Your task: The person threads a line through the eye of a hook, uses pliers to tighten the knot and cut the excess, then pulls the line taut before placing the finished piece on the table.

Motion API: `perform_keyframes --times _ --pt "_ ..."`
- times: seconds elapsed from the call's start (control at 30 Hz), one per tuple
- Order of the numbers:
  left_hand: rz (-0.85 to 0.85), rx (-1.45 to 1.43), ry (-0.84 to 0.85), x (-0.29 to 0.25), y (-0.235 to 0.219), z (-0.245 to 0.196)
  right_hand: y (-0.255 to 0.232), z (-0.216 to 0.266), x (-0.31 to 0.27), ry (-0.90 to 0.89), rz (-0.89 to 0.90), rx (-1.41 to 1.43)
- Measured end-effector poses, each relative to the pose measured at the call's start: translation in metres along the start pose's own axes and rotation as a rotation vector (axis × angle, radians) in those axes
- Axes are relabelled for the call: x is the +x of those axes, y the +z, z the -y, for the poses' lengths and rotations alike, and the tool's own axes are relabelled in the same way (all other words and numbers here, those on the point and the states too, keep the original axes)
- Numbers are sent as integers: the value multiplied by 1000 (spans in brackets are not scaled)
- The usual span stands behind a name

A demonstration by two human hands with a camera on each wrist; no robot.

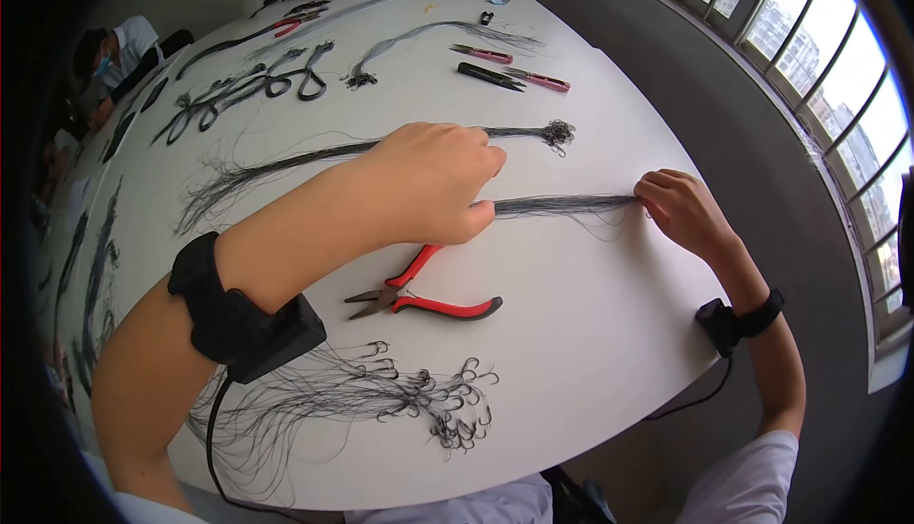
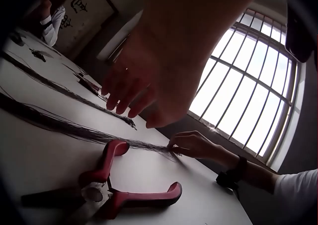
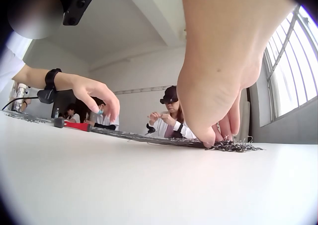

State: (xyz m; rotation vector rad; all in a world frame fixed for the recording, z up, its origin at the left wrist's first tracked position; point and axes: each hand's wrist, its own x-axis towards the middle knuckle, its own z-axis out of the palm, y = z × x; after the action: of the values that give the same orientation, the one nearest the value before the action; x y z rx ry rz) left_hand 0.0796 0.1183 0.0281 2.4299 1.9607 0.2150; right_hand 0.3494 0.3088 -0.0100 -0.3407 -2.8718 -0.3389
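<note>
From my remote view, the landmark is the red-handled metal pliers [image 1: 419, 293] on the white round worktop [image 1: 590, 353]. Nearer than the pliers lies a tangled heap of thin black wires with hooked ends [image 1: 419, 400]. Just behind the pliers, the straight black wire bundle [image 1: 562, 204] is stretched between both hands. My left hand [image 1: 428, 181] has its fingers curled on one end; the right hand [image 1: 681, 205] pinches the other end. I think I should keep the tension even, so no strands slip out. Farther behind the pliers lie more bundles.
</note>
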Motion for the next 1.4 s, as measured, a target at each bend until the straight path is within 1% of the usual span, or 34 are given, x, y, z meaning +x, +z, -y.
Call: perform_keyframes --times 0.07,0.13,0.17,0.23,0.37,0.43,0.47,0.53,0.57,0.7,0.77,0.8,0.87,0.9,0.97,1.07,1.17,1.4 --pt "-50 -34 85 24 17 -11 -1 0 1 -18 -15 -8" --pt "9 -96 116 49 33 -23 -2 1 2 -23 -33 -6" --pt "-1 -94 117 58 41 -30 -2 1 2 -28 -46 6" --pt "-118 -79 146 75 54 -43 -2 1 3 -37 -57 28" --pt "-164 -83 90 109 67 -66 -4 2 5 -60 -71 46" --pt "-105 -108 62 120 66 -71 -1 1 5 -47 -49 70" --pt "-109 -106 61 122 65 -71 0 0 5 -54 -59 82" --pt "4 -146 46 124 62 -71 0 -1 4 -60 -60 85" --pt "7 -143 48 122 60 -69 1 -1 3 -63 -59 91" --pt "36 -106 32 98 49 -46 -2 0 3 -38 -27 91" --pt "-57 -139 69 84 54 -24 -2 0 3 -35 -28 94" --pt "-25 -98 38 77 54 -14 -3 0 3 -27 -31 94" --pt "14 -64 -5 57 45 3 -4 0 2 -19 30 69" --pt "22 -70 -18 45 40 10 -3 0 1 -14 26 69" --pt "90 -28 -120 22 33 22 1 -1 1 -36 -18 63" --pt "98 55 -156 -12 24 39 -5 3 1 -7 19 66" --pt "117 66 -194 -43 13 51 -3 2 1 0 29 66" --pt "142 134 -217 -95 -2 73 -2 2 2 -12 11 64"
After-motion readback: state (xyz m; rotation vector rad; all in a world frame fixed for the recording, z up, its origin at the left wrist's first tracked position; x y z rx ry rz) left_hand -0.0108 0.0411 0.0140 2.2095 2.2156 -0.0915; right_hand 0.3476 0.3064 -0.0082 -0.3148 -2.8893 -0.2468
